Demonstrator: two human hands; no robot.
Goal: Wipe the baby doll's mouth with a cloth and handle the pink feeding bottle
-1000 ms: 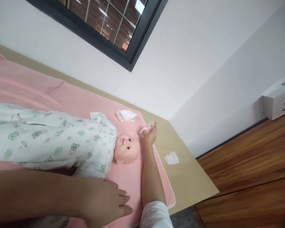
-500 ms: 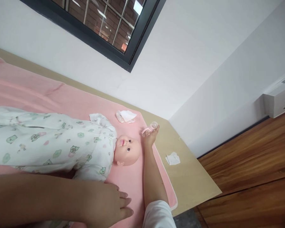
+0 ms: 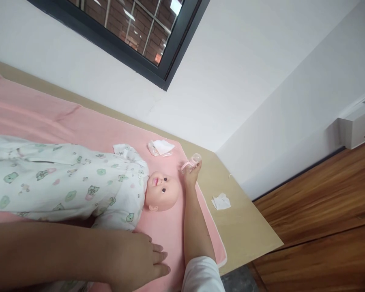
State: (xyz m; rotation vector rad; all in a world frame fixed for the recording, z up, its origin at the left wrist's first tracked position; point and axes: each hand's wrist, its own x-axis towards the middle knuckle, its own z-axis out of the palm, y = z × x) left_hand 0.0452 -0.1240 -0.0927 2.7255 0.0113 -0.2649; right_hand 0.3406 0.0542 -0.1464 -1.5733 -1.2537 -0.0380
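My right hand [image 3: 192, 175] is closed around a small clear baby bottle [image 3: 191, 163] with a pink collar and handle, just past the top of a doll's head. The baby doll [image 3: 162, 192] lies on its back on a pink blanket [image 3: 166, 227], dressed in a white patterned outfit [image 3: 79, 178]. My left hand [image 3: 136, 259] rests palm down near the doll's arm, holding nothing, its fingers stretched out over the blanket. My left forearm hides part of the doll's lower side.
A crumpled clear wrapper with white tissue [image 3: 161, 147] lies on the blanket by the doll's shoulder. Another folded white tissue [image 3: 221, 201] sits on the tan tabletop [image 3: 246, 227]. A white wall with a dark-framed window [image 3: 164, 77] borders the far side; wooden panels [image 3: 316, 202] stand at right.
The view has shifted very slightly. My right hand and the bottle have moved a touch to the left; my left hand stays on the blanket.
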